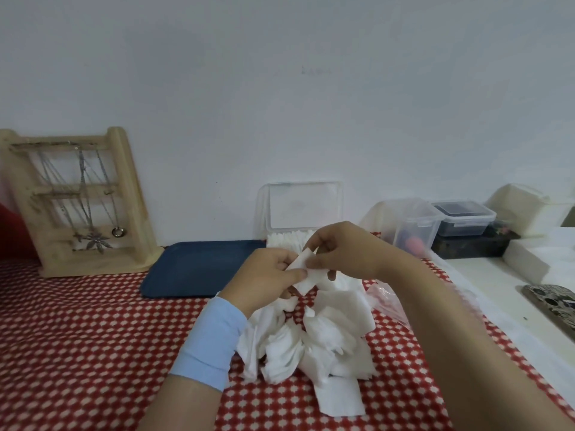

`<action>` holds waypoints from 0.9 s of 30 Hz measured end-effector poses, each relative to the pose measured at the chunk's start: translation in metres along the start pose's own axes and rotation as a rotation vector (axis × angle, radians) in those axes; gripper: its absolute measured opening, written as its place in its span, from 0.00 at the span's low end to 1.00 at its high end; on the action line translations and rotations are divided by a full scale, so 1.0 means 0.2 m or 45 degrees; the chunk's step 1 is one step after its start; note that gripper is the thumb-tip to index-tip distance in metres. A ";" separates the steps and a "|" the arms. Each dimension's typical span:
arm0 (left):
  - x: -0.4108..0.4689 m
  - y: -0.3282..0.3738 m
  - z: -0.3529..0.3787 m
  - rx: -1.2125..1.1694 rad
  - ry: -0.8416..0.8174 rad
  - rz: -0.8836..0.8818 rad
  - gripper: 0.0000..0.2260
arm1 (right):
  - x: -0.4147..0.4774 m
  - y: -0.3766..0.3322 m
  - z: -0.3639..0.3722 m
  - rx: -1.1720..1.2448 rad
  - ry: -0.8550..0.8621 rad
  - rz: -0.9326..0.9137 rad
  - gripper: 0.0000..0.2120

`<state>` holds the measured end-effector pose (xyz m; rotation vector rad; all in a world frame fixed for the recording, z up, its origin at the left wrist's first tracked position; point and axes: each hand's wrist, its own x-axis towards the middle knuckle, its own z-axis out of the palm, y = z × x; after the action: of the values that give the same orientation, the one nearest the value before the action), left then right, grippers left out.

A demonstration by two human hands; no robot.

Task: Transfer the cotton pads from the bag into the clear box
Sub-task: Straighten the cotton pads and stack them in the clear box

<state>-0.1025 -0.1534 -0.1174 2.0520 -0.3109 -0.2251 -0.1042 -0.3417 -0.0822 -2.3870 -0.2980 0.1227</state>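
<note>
A heap of white cotton pads (pixel 314 340) lies loose on the red patterned cloth in front of me. Above the heap, my left hand (pixel 264 276) and my right hand (pixel 342 253) both pinch one white cotton pad (pixel 306 275) between thumb and fingers. Just behind my hands stands the clear box (pixel 303 209) with its lid raised against the wall; a row of pads (pixel 287 239) stands inside it. The crumpled clear bag (pixel 385 298) lies flat to the right of the heap, partly under my right forearm.
A dark blue tray (pixel 199 265) lies left of the box. A wooden jewellery stand (pixel 77 203) with necklaces leans at the far left. At the right, clear containers (pixel 435 222), white foam blocks (pixel 522 213) and a phone (pixel 553 303) sit on a white surface.
</note>
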 end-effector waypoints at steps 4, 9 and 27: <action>0.03 -0.04 -0.03 -0.117 0.174 -0.058 0.05 | 0.05 0.04 0.04 -0.127 0.013 0.075 0.09; 0.04 -0.05 -0.03 -0.200 0.258 -0.095 0.09 | 0.02 0.05 0.08 -0.642 -0.430 0.157 0.18; 0.01 -0.03 -0.07 -0.401 0.389 -0.073 0.07 | -0.02 0.04 -0.01 0.530 -0.085 -0.043 0.09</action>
<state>-0.0966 -0.1396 -0.1167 1.7521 -0.0244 0.0078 -0.1065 -0.3498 -0.0872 -1.9675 -0.3104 0.2259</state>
